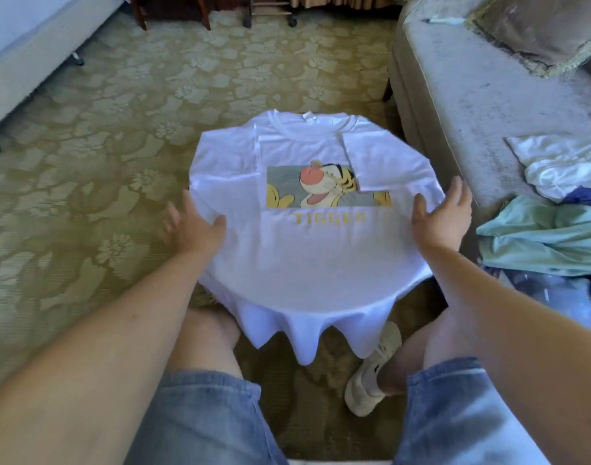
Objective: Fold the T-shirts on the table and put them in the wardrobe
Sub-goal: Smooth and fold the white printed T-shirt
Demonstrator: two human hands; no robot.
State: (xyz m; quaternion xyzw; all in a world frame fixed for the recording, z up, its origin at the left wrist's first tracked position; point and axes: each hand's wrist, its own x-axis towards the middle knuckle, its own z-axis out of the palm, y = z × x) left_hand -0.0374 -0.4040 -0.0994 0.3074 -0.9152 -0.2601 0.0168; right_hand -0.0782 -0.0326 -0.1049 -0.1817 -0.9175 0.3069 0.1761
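Nearest are the person's knees in denim shorts (200,417), with a pale shoe (371,374) on the floor between them. Just beyond, a white T-shirt (304,263) lies front up over a small round table, which it covers wholly. Its hem hangs in soft folds off the near edge. The left hand (193,229) is at the shirt's left edge and the right hand (443,213) at its right edge, well apart. Each has its thumb on the cloth and its fingers fairly straight and spread past the edge, closed around nothing, though both are a little blurred. Between them runs the yellow word TIGGER, and above it the cartoon tiger print. The right sleeve is folded inward over part of the print, the left sleeve is folded in too, and the collar lies at the far edge. To the right, on a grey sofa (472,95), a crumpled mint-green garment (539,236) lies with a white garment (562,162) just beyond it. A patterned green carpet (119,129) stretches far and left to a pale bed (25,35), and a cushion (539,31) rests at the sofa's far end.
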